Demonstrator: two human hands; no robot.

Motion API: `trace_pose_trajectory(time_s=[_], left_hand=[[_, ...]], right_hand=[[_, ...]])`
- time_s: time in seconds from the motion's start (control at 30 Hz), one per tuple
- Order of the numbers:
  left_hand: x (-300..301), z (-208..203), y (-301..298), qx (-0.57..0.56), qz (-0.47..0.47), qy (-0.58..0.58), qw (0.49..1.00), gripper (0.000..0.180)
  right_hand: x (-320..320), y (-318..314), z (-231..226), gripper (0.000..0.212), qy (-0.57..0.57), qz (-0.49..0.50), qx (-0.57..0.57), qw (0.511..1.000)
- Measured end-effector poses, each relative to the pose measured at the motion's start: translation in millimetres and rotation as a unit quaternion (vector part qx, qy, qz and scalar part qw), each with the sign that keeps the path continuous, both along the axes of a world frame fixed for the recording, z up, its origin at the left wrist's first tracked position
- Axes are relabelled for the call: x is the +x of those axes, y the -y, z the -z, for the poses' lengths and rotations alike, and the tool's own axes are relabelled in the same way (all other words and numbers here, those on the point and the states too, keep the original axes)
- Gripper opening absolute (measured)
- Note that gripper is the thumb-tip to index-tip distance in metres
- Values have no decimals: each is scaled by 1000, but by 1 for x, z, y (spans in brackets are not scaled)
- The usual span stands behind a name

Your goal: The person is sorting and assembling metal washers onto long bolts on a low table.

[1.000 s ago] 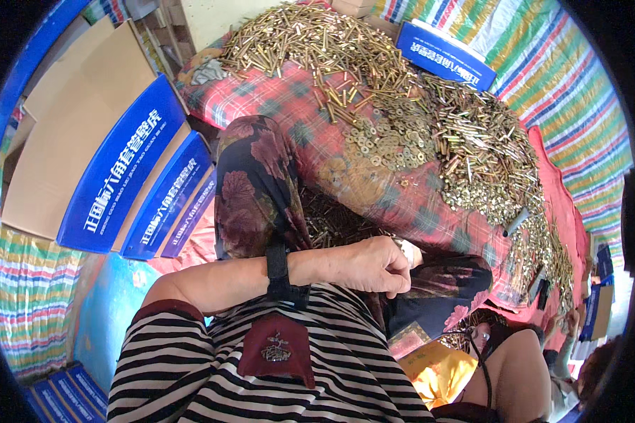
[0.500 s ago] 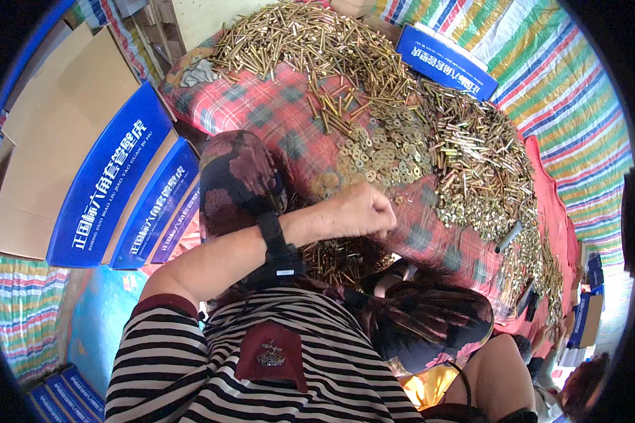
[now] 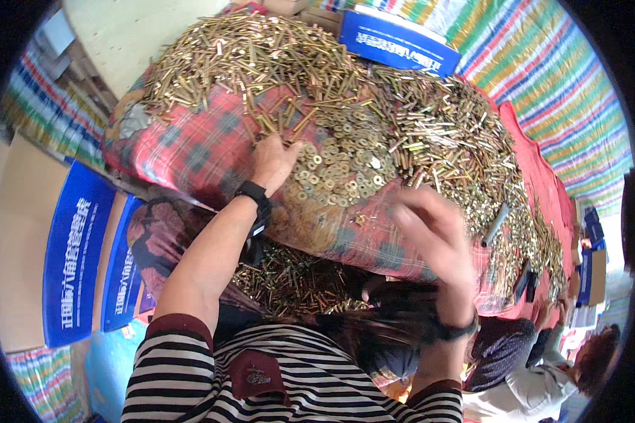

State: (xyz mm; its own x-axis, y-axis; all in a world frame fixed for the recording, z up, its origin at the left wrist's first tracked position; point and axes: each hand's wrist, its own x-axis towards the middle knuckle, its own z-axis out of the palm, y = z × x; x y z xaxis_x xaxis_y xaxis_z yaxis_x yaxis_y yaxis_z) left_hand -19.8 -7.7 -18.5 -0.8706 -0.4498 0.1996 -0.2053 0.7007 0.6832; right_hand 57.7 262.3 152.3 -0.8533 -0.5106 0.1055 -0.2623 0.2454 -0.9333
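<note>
My left hand (image 3: 275,161) reaches to the near edge of a heap of long brass-coloured bolts (image 3: 261,63). Its fingers are bent down among a few loose bolts; whatever the fingertips hold is hidden. Just right of it lies a spread of flat round washers (image 3: 339,166). My right hand (image 3: 437,233), smeared by motion, hovers above the plaid cloth (image 3: 190,137) right of the washers. Its fingers stretch leftward and look apart, with nothing visible in them. Below both hands, between my knees, sits a mass of bolt pieces (image 3: 296,278).
Shorter metal sleeves (image 3: 444,130) and small shiny parts (image 3: 466,190) cover the right side. A grey tube (image 3: 496,224) lies among them. Blue boxes stand at the back (image 3: 398,44) and left (image 3: 77,254). Another person (image 3: 536,381) sits at the lower right.
My left hand, earlier a fist over the cloth's near middle, has moved forward and left to the bolts. My right hand has come into view. The view has shifted.
</note>
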Motion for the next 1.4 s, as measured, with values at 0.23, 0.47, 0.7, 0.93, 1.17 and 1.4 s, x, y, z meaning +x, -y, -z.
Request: trace_pose_trajectory(time_s=[0.23,0.47,0.7,0.93,1.17,1.4], left_hand=[[-19,6,-3,99,-8,48,994,22],[17,-15,-11,556,-25,92,826,9],[49,-35,-52,671,42,185,716,17],[76,-47,-62,552,162,214,790,21],[81,-41,-77,590,217,239,740,22],[78,-38,-85,628,201,259,706,23]], right_hand=[[-68,-4,163,21,-188,100,246,946],[-64,16,170,24,-226,119,270,929],[-67,19,180,14,-259,167,261,915],[-50,23,142,16,-50,223,75,971],[-26,24,144,18,158,199,-103,962],[-8,22,142,20,-264,134,73,952]])
